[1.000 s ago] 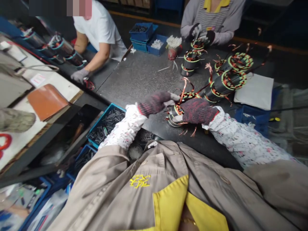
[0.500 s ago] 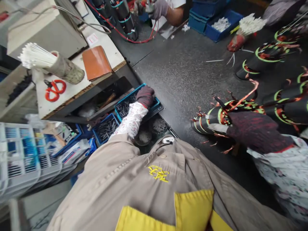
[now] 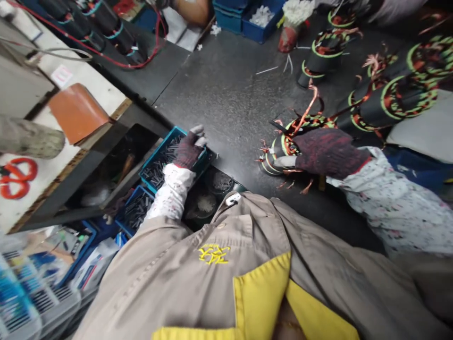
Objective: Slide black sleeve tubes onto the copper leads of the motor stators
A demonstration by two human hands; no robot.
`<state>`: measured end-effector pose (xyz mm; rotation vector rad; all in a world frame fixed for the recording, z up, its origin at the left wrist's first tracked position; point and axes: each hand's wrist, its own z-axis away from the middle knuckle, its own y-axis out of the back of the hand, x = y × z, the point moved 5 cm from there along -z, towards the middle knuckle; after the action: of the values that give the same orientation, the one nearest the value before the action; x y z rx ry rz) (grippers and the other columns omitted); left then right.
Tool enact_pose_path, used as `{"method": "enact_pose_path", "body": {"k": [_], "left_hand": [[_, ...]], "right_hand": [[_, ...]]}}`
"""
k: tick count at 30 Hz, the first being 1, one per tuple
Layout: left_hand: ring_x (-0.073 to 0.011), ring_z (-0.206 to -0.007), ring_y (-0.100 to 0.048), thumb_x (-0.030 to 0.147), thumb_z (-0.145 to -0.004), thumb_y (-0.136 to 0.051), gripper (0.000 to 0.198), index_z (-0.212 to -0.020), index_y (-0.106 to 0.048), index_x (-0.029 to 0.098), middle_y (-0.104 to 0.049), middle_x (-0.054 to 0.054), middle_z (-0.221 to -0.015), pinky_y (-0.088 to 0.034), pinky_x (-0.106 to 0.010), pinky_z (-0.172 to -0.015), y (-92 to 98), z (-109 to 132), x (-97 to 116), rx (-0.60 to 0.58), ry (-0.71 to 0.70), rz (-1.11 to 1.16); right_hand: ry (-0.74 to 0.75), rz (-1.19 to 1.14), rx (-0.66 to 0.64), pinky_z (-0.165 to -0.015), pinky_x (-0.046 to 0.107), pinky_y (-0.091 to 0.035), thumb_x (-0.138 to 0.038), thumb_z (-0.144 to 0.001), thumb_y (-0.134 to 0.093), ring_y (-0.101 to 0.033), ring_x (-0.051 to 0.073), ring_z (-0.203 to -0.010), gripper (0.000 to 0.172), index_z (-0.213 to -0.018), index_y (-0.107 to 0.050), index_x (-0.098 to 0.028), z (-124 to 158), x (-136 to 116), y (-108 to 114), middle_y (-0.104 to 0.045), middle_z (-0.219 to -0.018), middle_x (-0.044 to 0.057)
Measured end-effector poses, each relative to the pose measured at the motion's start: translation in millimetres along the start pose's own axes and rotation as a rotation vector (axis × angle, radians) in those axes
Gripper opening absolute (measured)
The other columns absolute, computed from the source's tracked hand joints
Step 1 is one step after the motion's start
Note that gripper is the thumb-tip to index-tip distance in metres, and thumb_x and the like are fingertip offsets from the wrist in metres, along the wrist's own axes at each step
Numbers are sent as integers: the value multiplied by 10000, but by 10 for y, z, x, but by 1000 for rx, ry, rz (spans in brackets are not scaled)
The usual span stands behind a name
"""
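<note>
Head-worn view, facing forward and steeply down from close above the wearer's jacket (image 3: 177, 283), which fills the foreground at 6 o'clock. The left hand (image 3: 191, 147), toward 10 o'clock, and right hand (image 3: 325, 151), toward 3, lie at middle range; the dark bench (image 3: 219, 89) recedes toward 12.

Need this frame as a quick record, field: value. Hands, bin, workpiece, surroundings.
left_hand: gloved left hand over the teal bin; whether it grips anything is unclear
right_hand: gloved right hand clasps the wound core, thumb against its side
bin_contents: black pieces, loose
workpiece: on dark table, copper wires sticking out
surroundings: more cores beyond the right hand; brown folder at left
</note>
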<state>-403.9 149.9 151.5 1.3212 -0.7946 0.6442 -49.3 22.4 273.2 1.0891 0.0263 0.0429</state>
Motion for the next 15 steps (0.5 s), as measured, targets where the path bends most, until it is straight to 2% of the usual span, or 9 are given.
{"method": "enact_pose_path", "body": {"k": [2,4,7,10,13,15], "left_hand": [[-252,-1134,-777,540,-1013,-817,456,-1338,-787,221,-836,-93,-1258,-653,-441,-1065,-416,241,340,-213,-73,319],[-228,-993,-788,659,-995,-822,568,-1328,-793,201,-830,-89,-1099,-671,-400,-945,-834,460,610,-405,-40,524],[-235,-964,-796,710,-968,-844,663,-1373,-793,188,-826,-86,-1021,-672,-395,-924,-1258,589,815,-493,-15,653],[-281,-1081,-815,668,-963,-868,655,-1403,-790,189,-861,-111,-1116,-669,-443,-1025,-1429,546,827,-492,-15,665],[-304,-1155,-817,579,-990,-850,557,-1393,-804,197,-877,-124,-1233,-662,-473,-1088,-1407,479,820,-508,-42,617],[-298,-1172,-815,528,-1017,-806,485,-1373,-822,199,-875,-127,-1272,-656,-471,-1113,-1340,431,858,-513,-123,541]], "right_hand": [[-15,17,-18,-802,388,-463,-747,-1011,-709,-727,323,-920,601,-1125,-825,-168,-9,10,-1,-830,-1128,188],[0,36,-28,-795,385,-448,-770,-1017,-679,-723,318,-912,643,-1142,-830,-158,-20,13,-19,-829,-1133,193],[42,51,-13,-800,375,-451,-789,-1040,-626,-737,316,-962,678,-1258,-828,-179,-32,8,-38,-832,-1207,179],[47,84,4,-793,369,-439,-774,-1066,-608,-742,318,-992,681,-1313,-817,-175,-31,15,-42,-830,-1221,185],[40,70,12,-792,364,-428,-747,-1070,-627,-729,299,-940,638,-1223,-833,-163,-29,26,-50,-828,-1112,174],[42,58,8,-798,365,-426,-780,-1067,-625,-721,294,-935,669,-1195,-832,-157,-31,30,-58,-824,-1095,172]]}}
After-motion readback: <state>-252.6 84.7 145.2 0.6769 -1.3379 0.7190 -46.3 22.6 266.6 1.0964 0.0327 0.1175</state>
